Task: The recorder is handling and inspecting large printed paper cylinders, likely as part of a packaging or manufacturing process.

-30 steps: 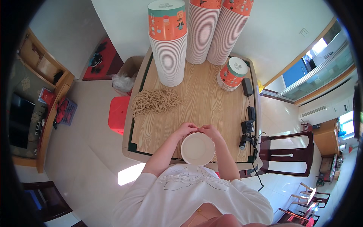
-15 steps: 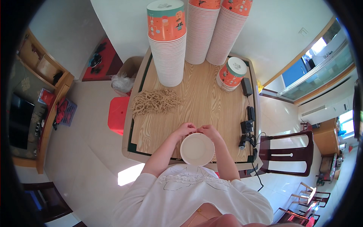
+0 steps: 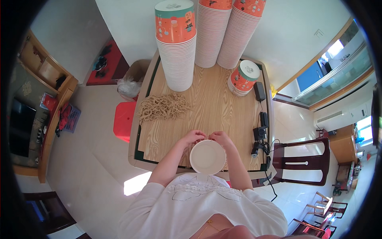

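Note:
A white-lined paper tub (image 3: 207, 157) rests at the table's near edge, against my white top, its open mouth toward me. My left hand (image 3: 193, 136) and my right hand (image 3: 221, 138) are at its far rim, with fingers bent in a pinch. Whatever lies between the fingertips is too small to make out, and the tub's outer side is mostly hidden. Beyond my left hand lies a loose heap of tan paper cords (image 3: 164, 107). A short stack of orange and green tubs (image 3: 243, 78) stands upside down at the far right.
Tall nested tub stacks (image 3: 177, 59) line the back of the wooden table (image 3: 213, 103). Black power adapters (image 3: 260, 133) and cables run along its right side. A red stool (image 3: 123, 121) stands left, a dark chair (image 3: 300, 162) right. Behind the stool is a cardboard box (image 3: 138, 71).
My hands have drawn slightly apart at the tub's far rim, leaving a small gap between the fingertips. The tub has hardly moved.

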`<action>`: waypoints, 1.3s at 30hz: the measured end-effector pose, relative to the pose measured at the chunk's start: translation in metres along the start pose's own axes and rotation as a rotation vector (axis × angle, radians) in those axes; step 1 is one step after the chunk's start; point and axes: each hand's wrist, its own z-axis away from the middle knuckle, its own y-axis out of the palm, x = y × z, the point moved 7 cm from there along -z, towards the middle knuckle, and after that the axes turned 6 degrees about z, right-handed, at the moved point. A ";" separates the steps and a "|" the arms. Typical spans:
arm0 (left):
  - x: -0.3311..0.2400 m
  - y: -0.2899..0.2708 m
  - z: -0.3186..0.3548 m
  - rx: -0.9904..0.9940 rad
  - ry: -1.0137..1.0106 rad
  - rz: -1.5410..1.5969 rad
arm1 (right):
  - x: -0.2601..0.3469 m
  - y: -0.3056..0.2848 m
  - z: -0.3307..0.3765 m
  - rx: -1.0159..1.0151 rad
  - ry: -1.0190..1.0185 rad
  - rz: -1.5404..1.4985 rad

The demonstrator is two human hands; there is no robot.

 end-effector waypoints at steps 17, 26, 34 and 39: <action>-0.015 0.003 -0.009 -0.081 0.023 -0.015 | 0.003 0.002 -0.018 0.101 0.027 -0.021; -0.026 0.007 -0.023 -0.080 0.091 -0.128 | -0.001 -0.003 -0.022 0.132 0.055 0.010; -0.030 0.006 -0.022 -0.090 0.105 -0.157 | -0.001 -0.005 -0.016 0.127 0.070 -0.049; -0.033 0.000 -0.020 -0.140 0.139 -0.105 | 0.004 -0.002 -0.013 0.166 -0.044 -0.050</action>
